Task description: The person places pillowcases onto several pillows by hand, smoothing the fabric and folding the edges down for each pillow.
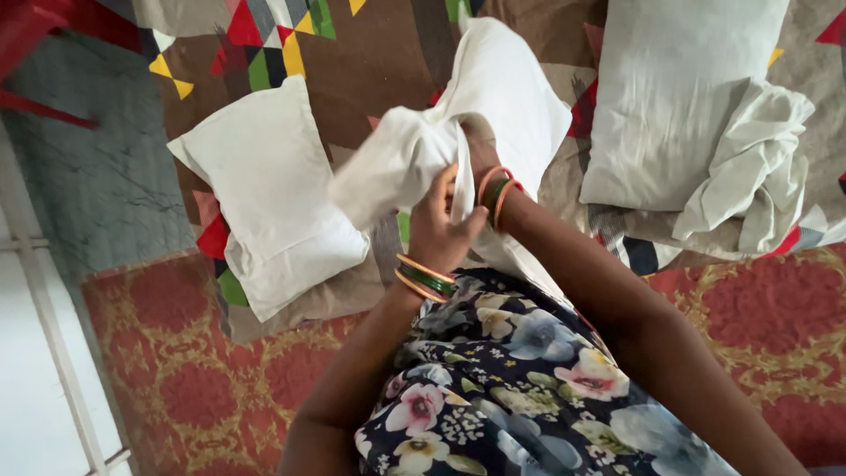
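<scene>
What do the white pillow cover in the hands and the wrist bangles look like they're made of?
White pillow cover: matte woven cloth, probably cotton; it creases and bunches softly where the left hand grips it. Bangles: rigid glossy rings, gold and green, likely metal and glass or plastic; the sheen alone can't settle it.

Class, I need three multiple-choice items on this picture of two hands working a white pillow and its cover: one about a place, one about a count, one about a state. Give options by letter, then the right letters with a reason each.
1. Where does the crumpled white cloth lie?
A. On the red carpet
B. Against the right-hand pillow
C. Under the left-hand pillow

2. How many white pillows lie flat, apart from the one in hand?
A. Two
B. Four
C. None

3. What is the left hand doing?
A. Resting open on the carpet
B. Gripping the white cover
C. Holding a cup

Answers:
1 B, it overlaps the right pillow.
2 A, the left pillow and the right one.
3 B, its fingers close on the white cover; the right hand is mostly hidden in it.
</scene>
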